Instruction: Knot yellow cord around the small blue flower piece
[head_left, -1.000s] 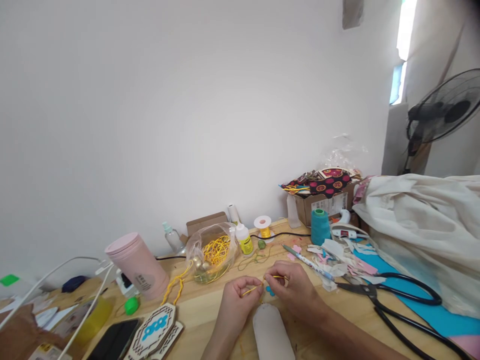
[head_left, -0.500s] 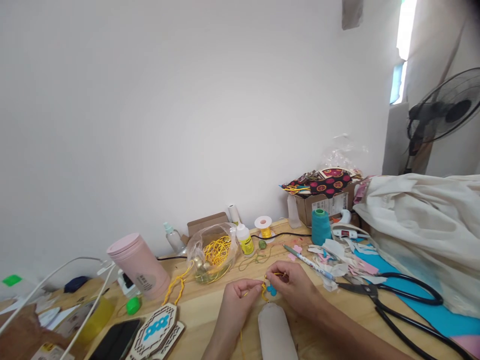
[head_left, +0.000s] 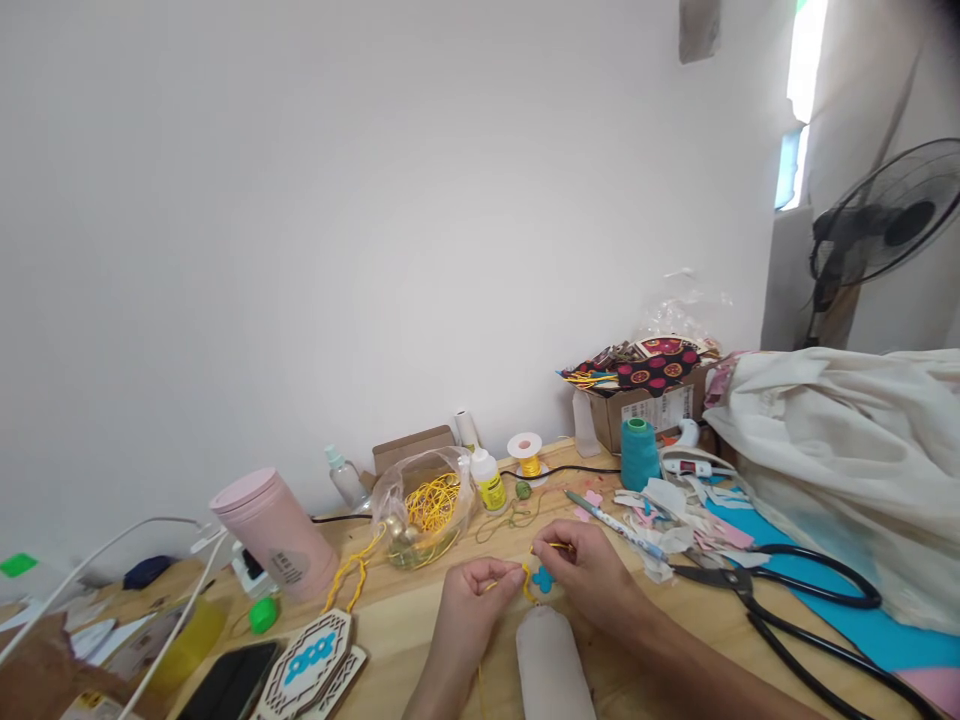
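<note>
My left hand [head_left: 474, 612] pinches a yellow cord [head_left: 527, 580] between thumb and forefinger. Just to its right, my right hand [head_left: 592, 580] is closed on another stretch of the same cord, and a small blue flower-shaped piece [head_left: 542, 578] shows beside its fingertips. Below the hands lies a long whitish rounded piece [head_left: 553, 665], with the cord running down to its top end. A loose strand hangs under my left wrist. The exact knot or loop between the fingertips is too small to make out.
Large black-handled scissors [head_left: 739, 580] lie at the right near paper scraps [head_left: 675, 520]. Behind stand a glue bottle [head_left: 489, 482], a bag of yellow cord [head_left: 431, 505] and a teal thread cone [head_left: 639, 455]. A pink tumbler [head_left: 277, 535], phone [head_left: 231, 680] and patterned wooden plaques [head_left: 311, 660] sit left.
The fingertips have drawn slightly apart, and the blue flower-shaped piece shows a little more clearly. Both hands keep their pinch on the cord.
</note>
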